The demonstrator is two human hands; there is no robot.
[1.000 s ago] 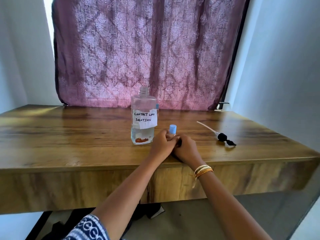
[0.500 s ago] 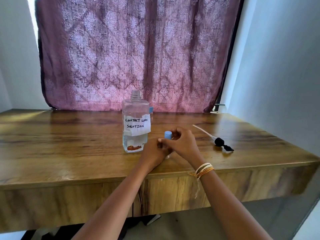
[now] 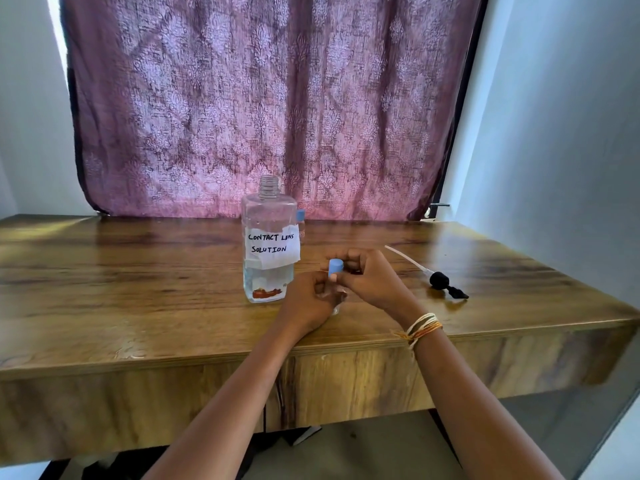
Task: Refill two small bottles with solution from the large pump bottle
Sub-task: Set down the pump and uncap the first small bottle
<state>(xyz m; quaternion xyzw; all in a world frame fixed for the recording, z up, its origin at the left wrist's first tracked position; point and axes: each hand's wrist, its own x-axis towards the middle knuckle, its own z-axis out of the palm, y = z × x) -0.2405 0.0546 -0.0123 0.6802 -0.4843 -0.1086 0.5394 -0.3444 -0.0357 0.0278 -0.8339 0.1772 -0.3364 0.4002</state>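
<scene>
We see the right hand (image 3: 372,280) pinching a blue cap (image 3: 336,266) between thumb and fingertips, directly above the left hand (image 3: 311,303), which is curled around a small bottle (image 3: 335,309) — mostly hidden — on the wooden table (image 3: 138,289). Just left stands the open large bottle (image 3: 269,244) labelled contact lens solution, a second blue-capped small bottle (image 3: 301,221) behind it — the removed pump (image 3: 440,280) lies to the right.
</scene>
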